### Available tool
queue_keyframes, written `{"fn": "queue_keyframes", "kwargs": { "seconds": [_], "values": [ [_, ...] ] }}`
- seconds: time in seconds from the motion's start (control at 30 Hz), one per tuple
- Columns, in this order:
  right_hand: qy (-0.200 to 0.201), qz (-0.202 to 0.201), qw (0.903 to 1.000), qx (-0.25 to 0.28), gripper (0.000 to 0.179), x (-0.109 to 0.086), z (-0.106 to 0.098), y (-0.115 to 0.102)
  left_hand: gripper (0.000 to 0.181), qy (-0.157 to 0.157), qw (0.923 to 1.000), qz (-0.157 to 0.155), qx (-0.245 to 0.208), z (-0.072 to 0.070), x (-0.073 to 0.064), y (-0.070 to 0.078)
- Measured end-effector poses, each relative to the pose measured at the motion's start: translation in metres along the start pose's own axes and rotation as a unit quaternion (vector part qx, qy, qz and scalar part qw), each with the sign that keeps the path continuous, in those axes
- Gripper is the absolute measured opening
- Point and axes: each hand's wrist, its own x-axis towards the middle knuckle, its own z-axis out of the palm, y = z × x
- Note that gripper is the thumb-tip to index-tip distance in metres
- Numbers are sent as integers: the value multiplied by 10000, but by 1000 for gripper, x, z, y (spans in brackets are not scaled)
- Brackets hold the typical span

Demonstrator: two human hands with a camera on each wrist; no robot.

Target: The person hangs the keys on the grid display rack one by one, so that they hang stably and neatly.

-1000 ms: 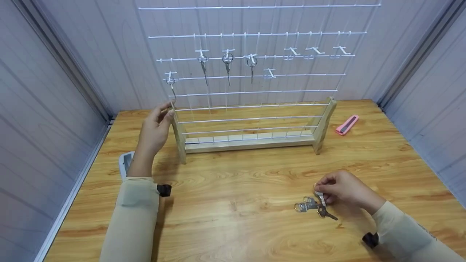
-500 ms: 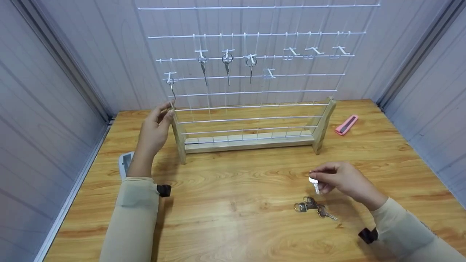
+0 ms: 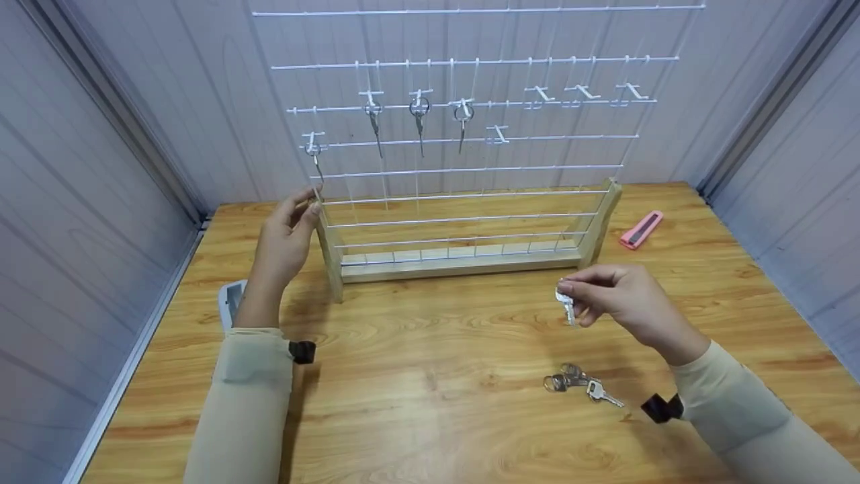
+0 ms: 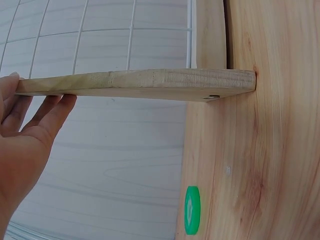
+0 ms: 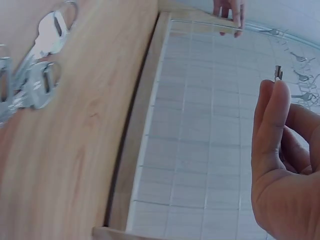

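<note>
My right hand (image 3: pixel 628 302) pinches a silver key (image 3: pixel 566 308) between thumb and fingers, raised over the table in front of the rack's right end. Only a small bit of that key shows past the fingertips in the right wrist view. My left hand (image 3: pixel 283 242) grips the left wooden upright (image 4: pixel 140 82) of a white wire grid rack (image 3: pixel 463 218), thumb on one side and fingers on the other. Several keys with rings (image 3: pixel 605 392) lie in a small pile on the table. On the rack's hooks hang several more keys (image 3: pixel 420 124).
Hooks without keys (image 3: pixel 583 93) jut from the grid's right half. A pink slotted tool (image 3: pixel 641 230) lies right of the rack. A grey object (image 3: pixel 232 301) sits partly behind the left forearm. In the left wrist view a green ring (image 4: pixel 192 210) is near the table's edge.
My right hand has lifted the key off the pile and carried it up and forward towards the rack. The left hand stays on the upright.
</note>
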Motion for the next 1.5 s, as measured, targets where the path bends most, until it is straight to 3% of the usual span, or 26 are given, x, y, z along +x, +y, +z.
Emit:
{"fn": "queue_keyframes", "kwargs": {
  "seconds": [0.43, 0.77, 1.1, 1.5],
  "values": [
    [220, -514, 9979, 324, 27, 24, 16, -35, 43, 62, 9999, 28, 83, 0, -1, -4],
    [562, -909, 9882, 1101, 15, 44, 29, -59, 45, 39, 9999, -136, 5, -2, -5, -6],
    [987, -1308, 9801, 1118, 32, 63, 34, -83, 46, 19, 10000, -4, 72, 0, -4, -5],
    [1262, -1606, 9682, 1447, 32, 86, 37, -101, 43, 63, 10000, 48, 51, 0, 0, -2]
  ]
}}
